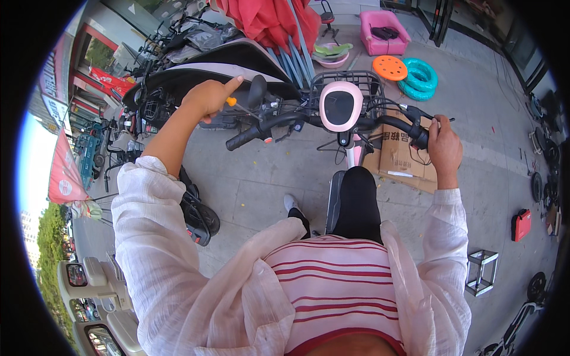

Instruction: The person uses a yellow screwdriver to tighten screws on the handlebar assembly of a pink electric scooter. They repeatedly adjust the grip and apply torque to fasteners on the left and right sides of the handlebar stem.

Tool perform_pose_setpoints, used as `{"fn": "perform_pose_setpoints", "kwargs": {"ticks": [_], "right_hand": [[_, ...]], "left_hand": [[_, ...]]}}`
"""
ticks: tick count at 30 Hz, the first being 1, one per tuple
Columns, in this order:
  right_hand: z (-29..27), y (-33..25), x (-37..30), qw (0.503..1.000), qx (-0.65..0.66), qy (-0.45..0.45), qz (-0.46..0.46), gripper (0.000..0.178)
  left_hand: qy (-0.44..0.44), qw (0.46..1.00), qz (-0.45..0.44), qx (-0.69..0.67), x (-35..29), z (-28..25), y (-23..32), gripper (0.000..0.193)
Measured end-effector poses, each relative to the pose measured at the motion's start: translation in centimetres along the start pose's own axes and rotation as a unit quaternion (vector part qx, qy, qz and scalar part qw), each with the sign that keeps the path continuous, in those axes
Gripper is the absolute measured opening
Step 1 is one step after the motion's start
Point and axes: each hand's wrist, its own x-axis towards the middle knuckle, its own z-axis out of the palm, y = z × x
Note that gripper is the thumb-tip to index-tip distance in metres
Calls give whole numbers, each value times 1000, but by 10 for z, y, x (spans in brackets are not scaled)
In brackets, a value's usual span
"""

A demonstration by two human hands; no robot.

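My left hand (208,99) is raised left of the handlebar, closed round a screwdriver (231,102). Its orange handle end shows past the fingers, and the thin shaft points toward the bar. One finger stretches out above it. My right hand (445,145) is closed at the right handlebar grip (419,137), beside the brake lever. The left handlebar grip (242,139) is free of any hand. Between the grips sits a pink-rimmed dark display (341,107) of an electric bike, whose black seat (356,199) is between my legs.
A wire basket (371,83) is at the bike's front, with flattened cardboard (401,151) on its right. Parked two-wheelers (172,83) crowd the left. Farther off stand a pink chair (384,32) and teal rings (419,79). A metal frame (481,272) and red case (521,225) are at right.
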Motion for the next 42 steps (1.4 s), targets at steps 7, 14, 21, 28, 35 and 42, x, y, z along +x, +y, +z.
{"fn": "perform_pose_setpoints", "kwargs": {"ticks": [7,14,21,28,35,42], "right_hand": [[-2,-4,0,1000,-10,-10,10,25],[-1,-3,0,1000,-3,2,-2,26],[-2,-6,-2,1000,-14,1,-8,24],[-5,-5,-3,1000,-17,8,-22,23],[-4,-7,0,1000,-18,5,1,24],[-3,-6,1,1000,-23,6,2,24]], "left_hand": [[171,959,214,-71,-11,15,-41,55],[55,973,50,-219,-5,14,-27,40],[-83,802,2,-591,5,32,-44,38],[-118,725,199,-649,-7,69,-73,59],[34,794,301,-527,5,67,-66,58],[244,957,60,-142,-23,44,-15,47]]}}
